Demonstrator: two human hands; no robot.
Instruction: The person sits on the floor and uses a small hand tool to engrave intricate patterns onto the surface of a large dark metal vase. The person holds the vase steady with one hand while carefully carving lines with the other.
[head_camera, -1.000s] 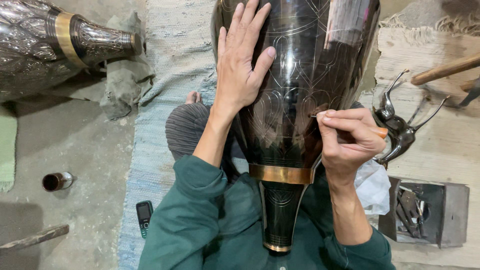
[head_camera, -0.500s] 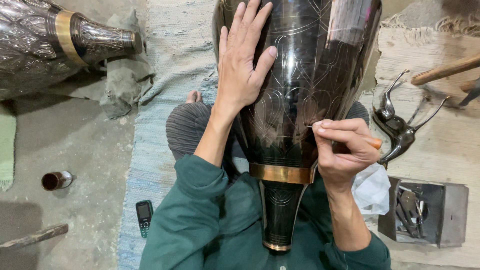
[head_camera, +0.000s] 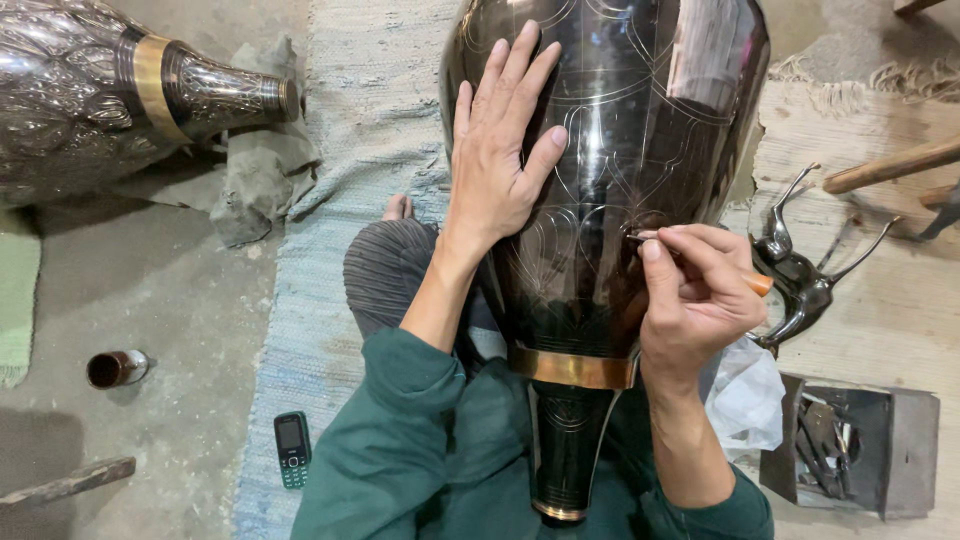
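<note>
A large dark metal vase (head_camera: 640, 130) with a brass band lies in my lap, its neck pointing toward me. Fine engraved lines cover its belly. My left hand (head_camera: 500, 160) lies flat on the vase, fingers spread. My right hand (head_camera: 695, 290) pinches a thin engraving tool (head_camera: 700, 255) with an orange handle end, its tip touching the vase's surface on the right side.
A second engraved silver vase (head_camera: 100, 90) lies at the upper left on a grey cloth. A small phone (head_camera: 292, 448) and a little cup (head_camera: 115, 368) are on the floor at left. Metal bird figures (head_camera: 800, 280), a box of tools (head_camera: 850, 440) and a wooden handle (head_camera: 890, 165) are at right.
My right hand has shifted slightly along the vase with the tool tip on the surface. The left hand stays flat in place.
</note>
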